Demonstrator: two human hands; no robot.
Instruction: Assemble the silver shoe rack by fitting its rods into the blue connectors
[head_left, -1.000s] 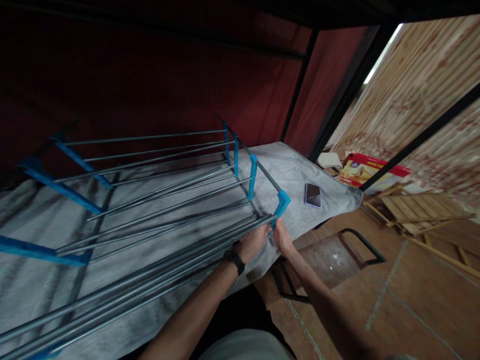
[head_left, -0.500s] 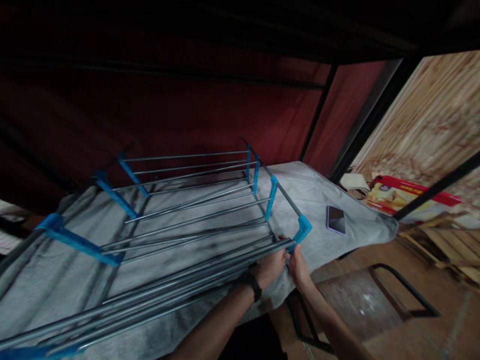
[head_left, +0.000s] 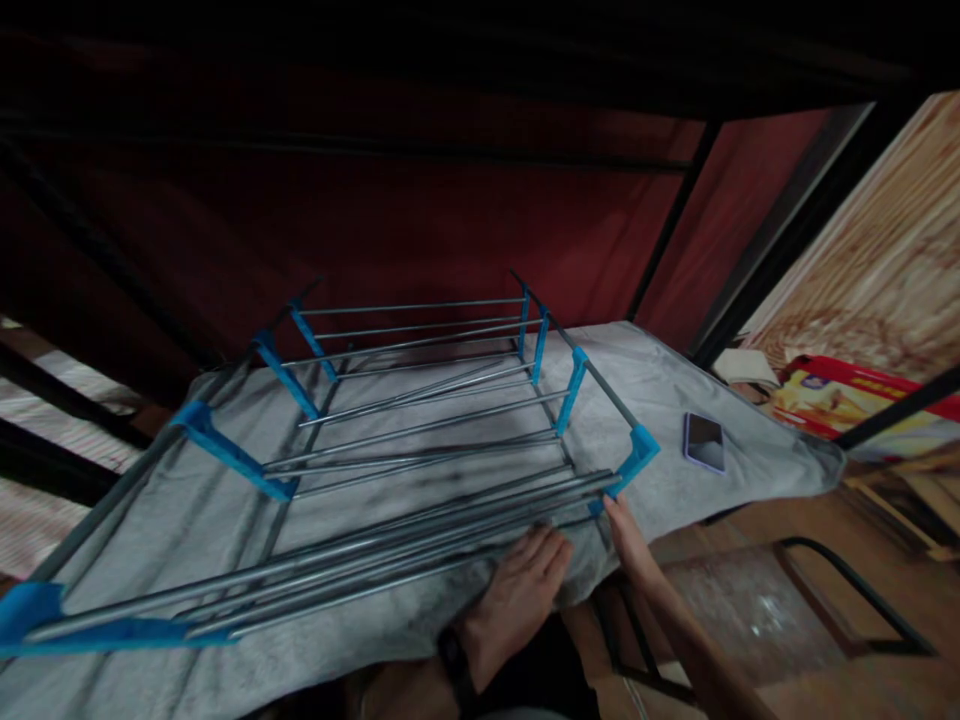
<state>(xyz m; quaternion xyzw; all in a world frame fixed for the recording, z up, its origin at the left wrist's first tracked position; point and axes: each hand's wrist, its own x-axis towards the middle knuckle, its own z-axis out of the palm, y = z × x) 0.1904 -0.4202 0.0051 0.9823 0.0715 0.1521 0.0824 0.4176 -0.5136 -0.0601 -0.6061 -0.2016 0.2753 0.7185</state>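
Several front tubes (head_left: 412, 545) lie close together along the near side of a rack (head_left: 420, 430), which rests on a grey sheet (head_left: 652, 390); the flat support presumably keeps the long parts from dropping. Right hand (head_left: 628, 528): in contact with the lower end of the blue corner bracket (head_left: 637, 462), apparently to steady it beside the tube ends; its fingers are partly hidden, so the grip cannot be told. Left hand (head_left: 529, 572): palm down, fingers unclenched, no tube visibly held; it lies just in front of the tubes, perhaps for support. Phone (head_left: 705, 442): right of the rack, apart from both hands, hence no obstruction
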